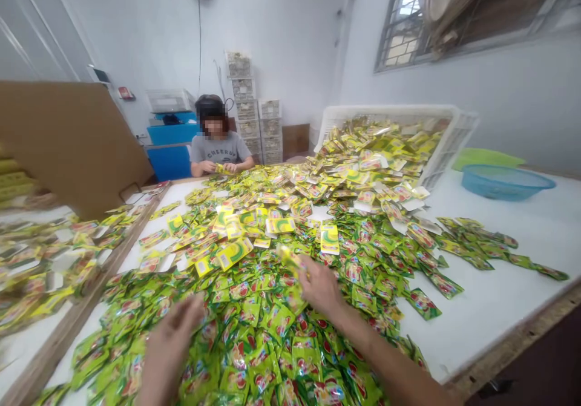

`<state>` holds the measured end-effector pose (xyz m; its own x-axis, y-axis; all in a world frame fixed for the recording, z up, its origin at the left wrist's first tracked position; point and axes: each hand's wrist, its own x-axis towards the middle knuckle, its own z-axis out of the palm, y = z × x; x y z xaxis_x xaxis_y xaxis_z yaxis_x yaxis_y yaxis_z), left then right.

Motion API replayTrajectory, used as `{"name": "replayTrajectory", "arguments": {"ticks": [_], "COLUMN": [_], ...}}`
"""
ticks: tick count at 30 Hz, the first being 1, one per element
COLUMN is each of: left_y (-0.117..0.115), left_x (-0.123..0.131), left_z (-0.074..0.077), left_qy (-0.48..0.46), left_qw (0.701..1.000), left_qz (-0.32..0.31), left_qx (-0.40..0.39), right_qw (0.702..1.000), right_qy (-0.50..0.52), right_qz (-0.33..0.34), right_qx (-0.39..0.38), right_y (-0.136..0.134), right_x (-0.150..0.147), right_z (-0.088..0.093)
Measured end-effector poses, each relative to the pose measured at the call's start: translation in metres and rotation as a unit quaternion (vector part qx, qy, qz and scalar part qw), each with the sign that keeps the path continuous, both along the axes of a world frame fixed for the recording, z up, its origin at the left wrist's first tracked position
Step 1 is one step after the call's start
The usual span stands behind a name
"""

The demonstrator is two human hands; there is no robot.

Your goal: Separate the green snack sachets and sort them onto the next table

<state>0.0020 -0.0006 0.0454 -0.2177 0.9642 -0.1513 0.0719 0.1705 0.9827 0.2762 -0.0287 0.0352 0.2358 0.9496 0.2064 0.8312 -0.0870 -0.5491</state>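
Observation:
My right hand (320,282) is closed on a small yellow carton (289,256), gripped at its near end above the heap. Lower and to the left, my left hand (175,327) is blurred, with its fingers curled together; whether anything sits between them I cannot make out. Beneath both hands spreads a thick pile of shiny green sachets (263,357) with red print. Loose yellow cartons, among them one with a green curve (235,253) and an upright one (329,239), lie on the far side of the sachets.
A tipped white crate (447,146) spills cartons onto the white table (472,309). Beyond the pile sits a co-worker (222,147), hands on a small yellow item. A blue basin (506,182) stands at right. On the left are a wooden strip (97,273) and a cardboard sheet (68,134).

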Motion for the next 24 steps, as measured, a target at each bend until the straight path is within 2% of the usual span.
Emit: {"name": "replayTrajectory", "arguments": {"ticks": [1,2,4,6,8,10,12,13,16,18,21,24], "left_y": [-0.003,-0.006,-0.011,-0.011,-0.007,-0.002,0.000,0.000,-0.003,-0.004,-0.004,-0.004], "left_x": [0.025,0.047,0.075,0.083,0.077,0.067,0.059,0.057,0.053,0.052,0.049,0.048], "left_z": [-0.009,-0.015,-0.021,-0.023,-0.025,-0.028,-0.030,-0.031,-0.032,-0.033,-0.036,-0.036], "left_qy": [-0.042,-0.099,-0.199,-0.264,-0.289,-0.282,-0.256,-0.239,-0.208,-0.213,-0.227,-0.236], "left_qw": [0.996,0.989,0.969,0.955,0.951,0.956,0.964,0.968,0.975,0.973,0.968,0.965], "left_qz": [-0.053,-0.086,-0.121,-0.114,-0.085,-0.046,-0.019,-0.011,-0.004,-0.011,-0.010,0.005], "left_qx": [-0.049,-0.062,-0.077,-0.074,-0.071,-0.067,-0.069,-0.072,-0.073,-0.087,-0.107,-0.113], "right_qw": [0.998,0.992,0.972,0.947,0.937,0.960,0.989,0.990,0.975,0.956,0.927,0.907], "right_qy": [0.063,0.118,0.181,0.202,0.195,0.136,-0.008,-0.038,-0.081,-0.101,-0.123,-0.141], "right_qz": [0.018,0.050,0.150,0.248,0.285,0.235,0.110,0.074,0.034,0.026,0.026,0.027], "right_qx": [0.013,0.019,0.016,-0.012,-0.045,-0.069,-0.096,-0.118,-0.205,-0.273,-0.354,-0.396], "right_y": [-0.002,-0.004,-0.005,0.002,0.020,0.048,0.083,0.101,0.146,0.167,0.185,0.196], "right_x": [-0.013,-0.025,-0.045,-0.054,-0.046,-0.022,0.015,0.036,0.092,0.117,0.136,0.142], "right_z": [0.004,0.008,0.015,0.021,0.027,0.035,0.043,0.046,0.045,0.036,0.013,-0.010]}}
